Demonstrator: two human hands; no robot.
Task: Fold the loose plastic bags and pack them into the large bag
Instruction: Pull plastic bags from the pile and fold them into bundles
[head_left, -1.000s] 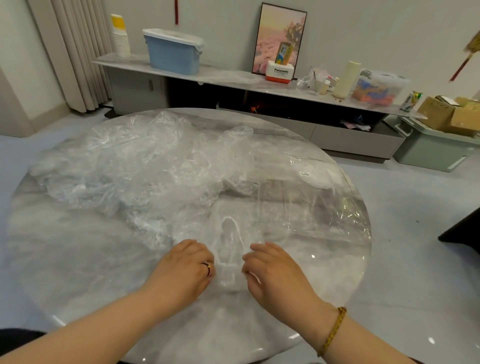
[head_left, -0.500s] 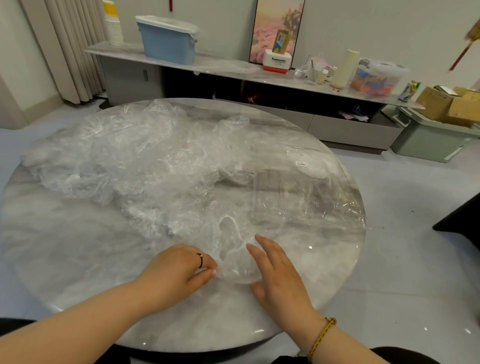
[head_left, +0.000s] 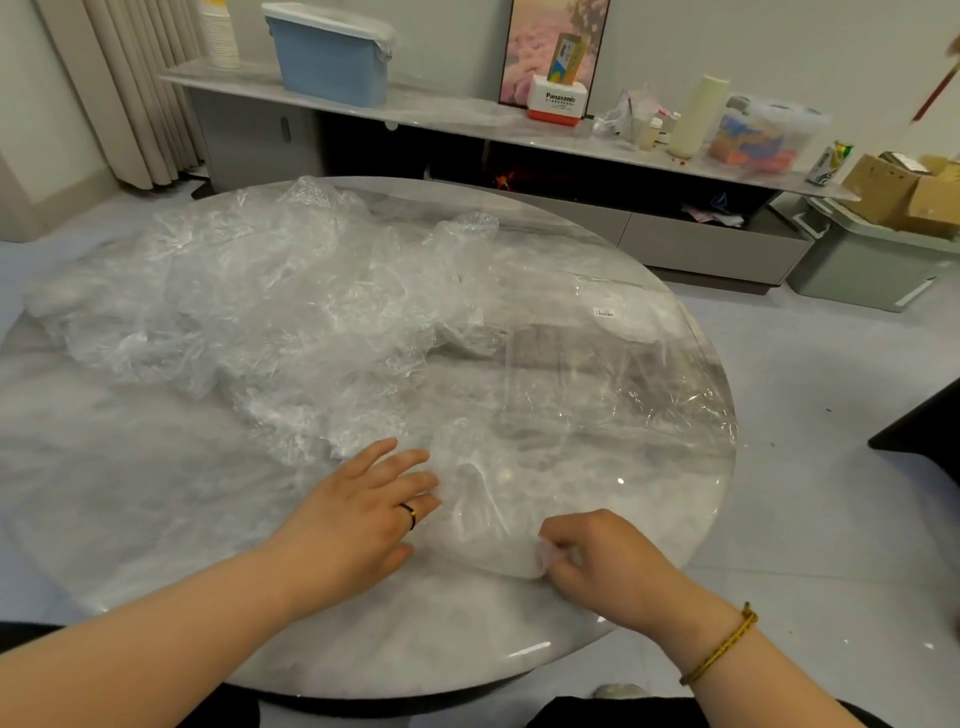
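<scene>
While the left hand (head_left: 358, 514) presses 1 bag (head_left: 483, 499) flat, fingers straight, the right hand (head_left: 597, 566) pinches its corner; the pile (head_left: 249, 312) lies unfolded, nothing visibly packed.

Right hand (head_left: 613, 566) pinches bag (head_left: 483, 499) (left hand (head_left: 358, 514) flat).
</scene>
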